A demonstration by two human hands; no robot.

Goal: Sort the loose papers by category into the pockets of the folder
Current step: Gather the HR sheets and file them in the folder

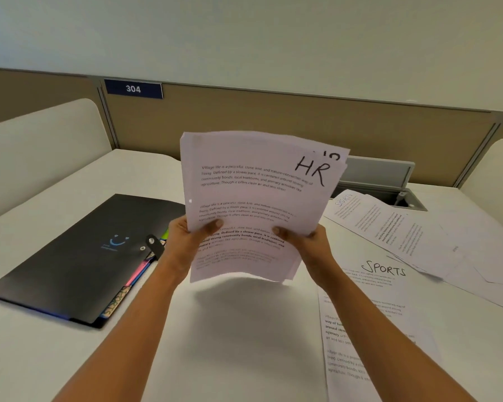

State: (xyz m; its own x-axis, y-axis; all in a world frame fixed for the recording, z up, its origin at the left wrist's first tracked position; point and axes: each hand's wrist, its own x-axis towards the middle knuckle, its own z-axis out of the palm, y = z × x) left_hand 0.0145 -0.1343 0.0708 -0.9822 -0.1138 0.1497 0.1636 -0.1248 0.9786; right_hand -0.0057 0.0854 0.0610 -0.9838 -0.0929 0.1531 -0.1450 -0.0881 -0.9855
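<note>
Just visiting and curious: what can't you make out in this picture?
Head view only:
- Stack: its HR-marked front covers the rest; one label just peeks out above.
- Folder pockets: the shut cover hides them; only tab edges show.
- Near SPORTS sheet: right forearm and the bottom edge cut it off.
- Far sheets: print too small.
- Left hand, right hand: fingers behind the stack.
</note>
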